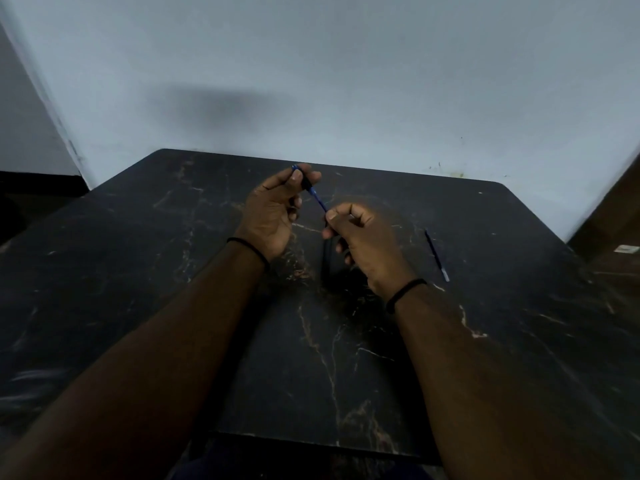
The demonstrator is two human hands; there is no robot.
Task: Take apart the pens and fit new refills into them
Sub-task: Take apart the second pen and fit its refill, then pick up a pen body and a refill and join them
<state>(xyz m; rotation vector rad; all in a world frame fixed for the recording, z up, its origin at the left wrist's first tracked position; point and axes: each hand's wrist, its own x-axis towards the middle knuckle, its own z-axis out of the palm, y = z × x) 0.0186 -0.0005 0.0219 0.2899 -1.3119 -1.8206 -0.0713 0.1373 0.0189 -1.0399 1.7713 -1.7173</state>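
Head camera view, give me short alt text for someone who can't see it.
Two bare hands, left hand and right hand, hold a thin blue pen part between them above a dark marble-patterned table. A slim blue refill lies to the right.

Black table [346, 358] veined with pale tan marbling; blue pen part [319, 199] at frame centre; dark blue refill [437, 255] with pale tip at right; grey-blue wall [346, 81]; black wristbands [403, 294]

Dark marble-look counter [346, 341], smooth with a dull sheen, pale veins; blue plastic-looking pen [317, 195]; matt painted wall [346, 81].
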